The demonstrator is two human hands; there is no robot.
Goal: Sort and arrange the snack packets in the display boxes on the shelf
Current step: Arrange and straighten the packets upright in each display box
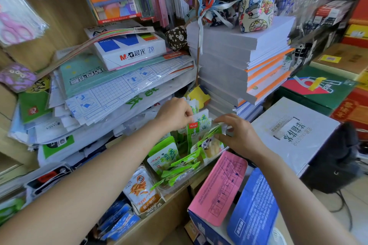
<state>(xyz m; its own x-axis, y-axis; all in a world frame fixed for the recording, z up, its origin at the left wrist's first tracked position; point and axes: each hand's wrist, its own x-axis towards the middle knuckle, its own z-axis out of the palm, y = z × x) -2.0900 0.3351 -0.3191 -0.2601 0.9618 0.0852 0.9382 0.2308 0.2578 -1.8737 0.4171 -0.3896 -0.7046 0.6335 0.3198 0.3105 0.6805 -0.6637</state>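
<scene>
You're looking at green-and-white snack packets [171, 157] in the clear display box [217, 155], one with a small red label. Beside them sit white packets with orange print [142, 191] and blue packets [119, 219]. The carton flaps are pink [219, 187] and blue [253, 209]; the paper ream [129, 49] is white with blue.

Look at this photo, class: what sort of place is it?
Probably a small stationery shop: a wrapped ream of A4 paper, stacked notebooks and green snack packets in a display box.
</scene>
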